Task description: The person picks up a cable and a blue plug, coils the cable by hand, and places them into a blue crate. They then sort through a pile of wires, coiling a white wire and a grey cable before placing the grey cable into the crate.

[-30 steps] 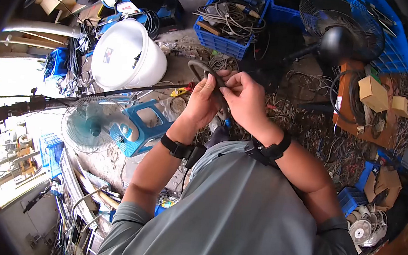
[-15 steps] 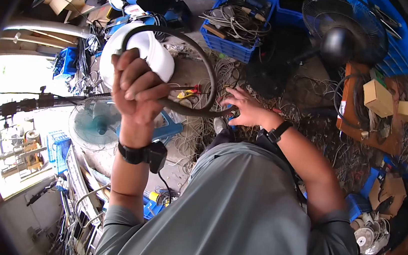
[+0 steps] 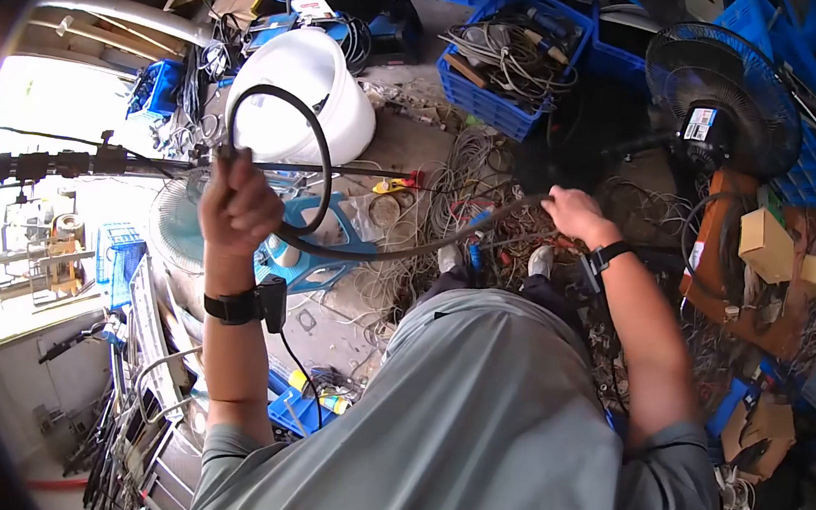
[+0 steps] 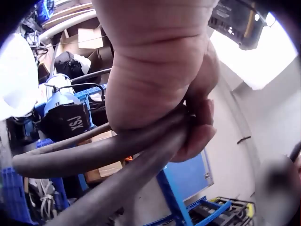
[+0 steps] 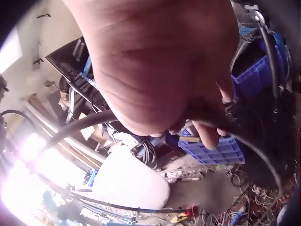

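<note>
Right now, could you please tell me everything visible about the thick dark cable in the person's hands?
The thick dark cable looks smooth, round and rubbery. It loops up beside the left hand, which grips it doubled, then sags across to the right hand, which holds it too. I cannot make out its ends.

The left hand point(image 3: 240, 208) and right hand point(image 3: 577, 215), close together a second ago, are now well apart, the cable point(image 3: 328, 180) running between them. Its loop looks smaller than half a second ago, the right hand now grips it, and a second shoe point(image 3: 540, 260) shows
</note>
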`<move>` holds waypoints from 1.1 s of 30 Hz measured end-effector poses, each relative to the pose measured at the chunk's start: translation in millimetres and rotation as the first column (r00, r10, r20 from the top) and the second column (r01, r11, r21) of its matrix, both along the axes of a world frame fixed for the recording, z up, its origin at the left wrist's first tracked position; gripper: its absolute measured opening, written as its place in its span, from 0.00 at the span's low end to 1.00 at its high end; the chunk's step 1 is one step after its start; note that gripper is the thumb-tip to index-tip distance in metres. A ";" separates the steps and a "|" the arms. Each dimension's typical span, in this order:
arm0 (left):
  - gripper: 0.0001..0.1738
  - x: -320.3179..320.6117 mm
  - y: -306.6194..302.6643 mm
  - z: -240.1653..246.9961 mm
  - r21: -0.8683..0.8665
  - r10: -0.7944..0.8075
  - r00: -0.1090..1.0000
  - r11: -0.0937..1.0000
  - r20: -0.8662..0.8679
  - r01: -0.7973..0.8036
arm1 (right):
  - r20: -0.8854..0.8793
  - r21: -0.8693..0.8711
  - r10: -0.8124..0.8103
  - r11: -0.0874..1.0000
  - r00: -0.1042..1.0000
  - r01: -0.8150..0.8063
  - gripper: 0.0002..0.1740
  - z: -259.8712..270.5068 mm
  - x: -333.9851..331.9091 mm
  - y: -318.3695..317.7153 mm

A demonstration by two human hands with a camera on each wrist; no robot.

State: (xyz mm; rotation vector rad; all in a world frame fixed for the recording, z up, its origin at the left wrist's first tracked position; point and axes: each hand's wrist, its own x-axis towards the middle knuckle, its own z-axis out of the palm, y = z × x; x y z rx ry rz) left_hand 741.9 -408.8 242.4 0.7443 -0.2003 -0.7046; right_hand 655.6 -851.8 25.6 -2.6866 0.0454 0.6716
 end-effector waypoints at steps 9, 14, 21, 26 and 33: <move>0.19 -15.8 -86.9 -89.8 0.623 -0.453 0.886 0.722 0.098 0.300 | -0.229 0.706 -0.501 0.505 0.835 0.497 0.10 115.2 58.9 68.8; 0.16 -28.0 -143.5 -110.7 0.474 -0.154 0.966 0.880 0.210 0.037 | -0.408 0.913 -0.325 -0.144 0.853 0.382 0.21 144.9 59.7 101.8; 0.19 -18.6 -170.8 -119.3 0.161 0.080 0.975 0.986 -0.209 -0.047 | -0.225 0.908 -0.452 0.223 0.863 0.354 0.26 149.5 44.6 136.1; 0.20 -18.4 -184.8 -123.8 0.046 0.059 0.948 0.998 -0.313 -0.047 | 0.205 0.729 -0.456 0.661 0.866 0.176 0.26 140.8 40.9 132.6; 0.16 9.8 -169.2 -107.6 -0.231 0.030 0.955 0.968 -0.296 -0.102 | -0.308 0.785 -0.539 0.322 0.784 0.529 0.23 109.1 23.8 53.3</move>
